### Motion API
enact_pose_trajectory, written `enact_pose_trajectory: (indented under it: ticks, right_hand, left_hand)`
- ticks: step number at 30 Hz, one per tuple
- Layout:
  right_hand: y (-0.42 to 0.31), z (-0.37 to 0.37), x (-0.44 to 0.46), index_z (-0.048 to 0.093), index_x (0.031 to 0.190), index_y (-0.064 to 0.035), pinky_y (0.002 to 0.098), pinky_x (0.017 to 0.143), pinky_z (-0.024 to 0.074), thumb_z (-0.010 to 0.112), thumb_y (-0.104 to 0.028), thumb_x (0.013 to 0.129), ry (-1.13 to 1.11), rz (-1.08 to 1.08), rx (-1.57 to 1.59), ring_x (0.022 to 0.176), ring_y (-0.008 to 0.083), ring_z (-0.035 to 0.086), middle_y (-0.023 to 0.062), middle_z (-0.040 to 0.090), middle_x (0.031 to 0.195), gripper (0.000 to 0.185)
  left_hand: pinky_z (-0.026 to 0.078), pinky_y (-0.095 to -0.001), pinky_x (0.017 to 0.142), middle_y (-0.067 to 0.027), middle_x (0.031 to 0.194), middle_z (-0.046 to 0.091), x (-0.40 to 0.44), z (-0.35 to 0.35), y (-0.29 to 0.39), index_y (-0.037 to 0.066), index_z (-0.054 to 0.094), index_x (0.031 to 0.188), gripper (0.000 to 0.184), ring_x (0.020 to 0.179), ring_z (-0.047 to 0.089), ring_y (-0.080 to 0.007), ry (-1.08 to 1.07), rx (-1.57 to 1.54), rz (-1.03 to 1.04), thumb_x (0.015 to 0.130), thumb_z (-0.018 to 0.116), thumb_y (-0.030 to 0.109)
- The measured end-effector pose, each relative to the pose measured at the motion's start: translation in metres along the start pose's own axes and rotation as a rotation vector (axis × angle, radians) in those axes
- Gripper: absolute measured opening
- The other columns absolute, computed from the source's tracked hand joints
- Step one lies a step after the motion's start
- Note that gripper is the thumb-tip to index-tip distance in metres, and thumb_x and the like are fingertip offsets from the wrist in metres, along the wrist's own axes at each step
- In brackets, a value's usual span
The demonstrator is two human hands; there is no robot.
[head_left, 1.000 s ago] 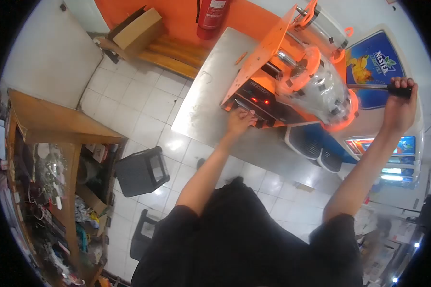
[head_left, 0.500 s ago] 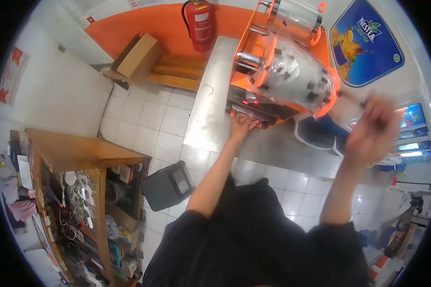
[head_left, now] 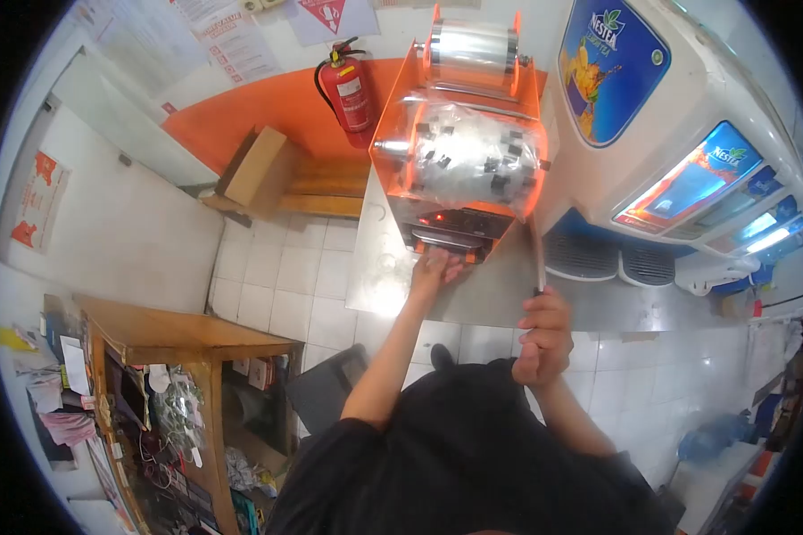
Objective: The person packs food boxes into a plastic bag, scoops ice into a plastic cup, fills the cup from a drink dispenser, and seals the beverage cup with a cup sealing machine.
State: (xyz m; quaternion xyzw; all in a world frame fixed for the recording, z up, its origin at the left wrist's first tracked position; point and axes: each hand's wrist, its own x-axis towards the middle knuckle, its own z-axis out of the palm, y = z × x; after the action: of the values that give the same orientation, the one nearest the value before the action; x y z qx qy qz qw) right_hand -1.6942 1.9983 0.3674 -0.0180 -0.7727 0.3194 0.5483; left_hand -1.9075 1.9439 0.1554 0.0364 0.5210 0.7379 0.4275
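An orange cup sealing machine (head_left: 525,107) stands on a metal counter, with a lit red display on its front. A roll of printed film (head_left: 477,156) hangs across its middle, loosely wrapped in clear plastic. My left hand (head_left: 437,269) is palm up at the machine's low front tray (head_left: 446,241), fingers curled against its front edge; their tips are partly hidden. My right hand (head_left: 544,339) is closed round the dark grip of a lever (head_left: 537,259) that runs down along the machine's right side.
The metal counter (head_left: 379,267) carries a white drink dispenser (head_left: 687,116) on the right. A fire extinguisher (head_left: 346,94) hangs on the wall above a wooden bench (head_left: 326,187) with a cardboard box (head_left: 257,169). A cluttered wooden cabinet (head_left: 178,325) and dark bin (head_left: 326,388) are left.
My right hand has come down and inward from the far right, bringing the lever down. My left hand stays at the tray. The head view has shifted, showing more wall.
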Motion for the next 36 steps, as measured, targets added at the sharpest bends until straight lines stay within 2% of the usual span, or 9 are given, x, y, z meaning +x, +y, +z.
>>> enact_pose_trajectory:
  ticks: [6,13,16,20,25,27,28,33,36]
  right_hand:
    - [0.0,-0.002,0.005,0.054,0.084,-0.0078,0.0588,0.093,0.0483,0.057,-0.013,0.085,-0.029,-0.022,-0.009,0.092,0.0353,0.066,0.0126,0.066,0.09,0.006]
    - [0.018,0.002,0.005,0.057,0.089,-0.0039,0.0594,0.094,0.0482,0.06,-0.012,0.084,-0.012,-0.133,0.032,0.091,0.0391,0.066,0.0154,0.067,0.095,0.01]
    - [0.014,0.003,0.038,0.053,0.09,-0.0028,0.0494,0.089,0.0483,0.048,-0.008,0.093,0.034,-0.136,-0.268,0.085,0.0285,0.061,0.0123,0.061,0.089,0.008]
    - [0.014,0.012,0.166,0.06,0.103,0.0026,0.0285,0.072,0.047,0.057,-0.011,0.101,0.294,0.225,0.092,0.077,0.0102,0.054,0.0066,0.056,0.085,0.014]
    - [0.106,0.011,0.301,0.059,0.121,-0.0025,0.0321,0.084,0.0495,0.056,-0.023,0.103,0.202,0.171,0.174,0.093,0.02,0.064,0.0105,0.067,0.101,0.027]
    - [0.104,0.016,0.311,0.054,0.135,-0.0034,0.0364,0.097,0.0476,0.058,-0.025,0.102,0.31,0.151,-0.117,0.109,0.026,0.065,0.0165,0.064,0.123,0.039]
    - [0.087,0.006,0.296,0.046,0.145,-0.0034,0.0369,0.103,0.0444,0.059,-0.028,0.101,0.141,0.288,0.055,0.122,0.0271,0.06,0.02,0.054,0.142,0.052]
    - [-0.014,0.016,0.197,0.056,0.134,0.0016,0.0449,0.106,0.0423,0.069,-0.014,0.089,-0.331,-0.053,-0.544,0.122,0.0373,0.055,0.0201,0.053,0.136,0.05]
    - [-0.017,0.04,0.145,0.054,0.135,0.0003,0.0499,0.111,0.0386,0.069,-0.009,0.085,-0.515,-0.087,-0.468,0.134,0.0436,0.047,0.0223,0.048,0.144,0.054]
  left_hand:
    - [0.056,-0.033,0.09,-0.019,0.12,0.069,-0.061,-0.063,-0.039,-0.003,0.054,0.132,0.042,0.104,0.069,-0.0228,-0.114,0.171,-0.194,0.103,0.06,0.026]
    - [0.057,-0.0346,0.09,-0.0196,0.121,0.068,-0.14,-0.123,-0.079,-0.005,0.053,0.134,0.042,0.106,0.069,-0.0287,0.093,0.115,-0.334,0.101,0.06,0.02]
    - [0.057,-0.0337,0.089,-0.0203,0.12,0.068,-0.155,-0.131,-0.093,-0.006,0.053,0.132,0.043,0.104,0.069,-0.0274,0.101,0.09,-0.318,0.1,0.06,0.022]
    - [0.056,-0.0342,0.09,-0.0208,0.119,0.067,-0.143,-0.12,-0.092,-0.005,0.052,0.132,0.043,0.104,0.069,-0.0272,0.06,0.109,-0.308,0.1,0.06,0.022]
    - [0.055,-0.0368,0.093,-0.0206,0.119,0.068,-0.122,-0.098,-0.062,-0.004,0.054,0.131,0.04,0.105,0.069,-0.0279,0.016,0.2,-0.271,0.099,0.061,0.019]
    - [0.056,-0.0361,0.091,-0.0198,0.118,0.069,-0.112,-0.09,-0.047,-0.003,0.055,0.13,0.039,0.104,0.069,-0.0269,-0.004,0.186,-0.208,0.099,0.061,0.02]
    - [0.056,-0.036,0.09,-0.0192,0.118,0.069,-0.109,-0.087,-0.039,-0.003,0.055,0.129,0.038,0.104,0.069,-0.0265,-0.012,0.184,-0.184,0.099,0.061,0.02]
    - [0.057,-0.0353,0.087,-0.0156,0.113,0.071,-0.085,-0.081,-0.037,-0.002,0.057,0.127,0.035,0.102,0.069,-0.0235,0.021,0.078,-0.1,0.099,0.061,0.019]
    - [0.057,-0.0334,0.083,-0.013,0.116,0.069,-0.053,-0.061,-0.023,-0.001,0.051,0.136,0.042,0.099,0.069,-0.0233,-0.048,0.237,-0.133,0.098,0.061,0.014]
